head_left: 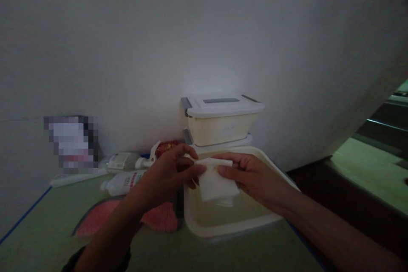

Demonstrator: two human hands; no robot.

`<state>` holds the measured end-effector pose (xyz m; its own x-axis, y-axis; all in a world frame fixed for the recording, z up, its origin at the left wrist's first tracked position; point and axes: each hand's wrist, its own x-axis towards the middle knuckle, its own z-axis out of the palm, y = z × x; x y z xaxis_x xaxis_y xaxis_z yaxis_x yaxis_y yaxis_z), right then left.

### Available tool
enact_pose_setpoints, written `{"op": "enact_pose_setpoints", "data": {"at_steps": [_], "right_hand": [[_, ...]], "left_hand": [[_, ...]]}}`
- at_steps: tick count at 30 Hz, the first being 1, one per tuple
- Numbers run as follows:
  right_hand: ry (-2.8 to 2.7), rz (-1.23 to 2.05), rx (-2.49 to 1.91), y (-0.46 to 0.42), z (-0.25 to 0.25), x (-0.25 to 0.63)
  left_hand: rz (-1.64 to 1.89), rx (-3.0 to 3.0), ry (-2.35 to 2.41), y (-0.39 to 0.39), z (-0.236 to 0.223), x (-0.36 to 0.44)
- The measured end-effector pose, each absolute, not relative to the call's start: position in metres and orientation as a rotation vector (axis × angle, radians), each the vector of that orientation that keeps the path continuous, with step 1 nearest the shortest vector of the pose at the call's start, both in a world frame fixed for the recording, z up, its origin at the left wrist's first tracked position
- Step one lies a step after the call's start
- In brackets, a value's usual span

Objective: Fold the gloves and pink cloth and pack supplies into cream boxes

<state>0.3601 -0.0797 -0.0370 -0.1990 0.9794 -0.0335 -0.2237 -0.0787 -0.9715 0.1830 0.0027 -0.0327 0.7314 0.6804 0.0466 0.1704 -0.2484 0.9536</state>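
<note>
Fingers (193, 173) of left hand (174, 174) and right hand (255, 174) pinch a folded white sheet (217, 186) above the cream basin (219, 231).
Sheet looks light, soft and limp, possibly easily torn; judged best held gently at opposite upper edges.

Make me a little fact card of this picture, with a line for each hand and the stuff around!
Left hand: pinching the white sheet near its top left corner
Right hand: gripping the sheet's right side
Sheet: folded, held above the tub; cloth or paper, can't tell
Tub: cream, no lid on it
Box: behind the tub, white lid on
White bottle: lying on its side, left of the tub
Pink mat: partly hidden by the left arm
</note>
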Motion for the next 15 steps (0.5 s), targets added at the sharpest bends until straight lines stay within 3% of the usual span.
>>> {"op": "enact_pose_setpoints", "data": {"at_steps": [11,15], "right_hand": [[-1.036,1.639,-1.296,-0.065,-0.061,0.379],[-1.052,1.641,-1.507,-0.05,-0.071,0.372]], "left_hand": [[0.839,2.435,1.045,0.019,-0.044,0.18],[0.688,2.526,0.918,0.023,-0.057,0.179]]}}
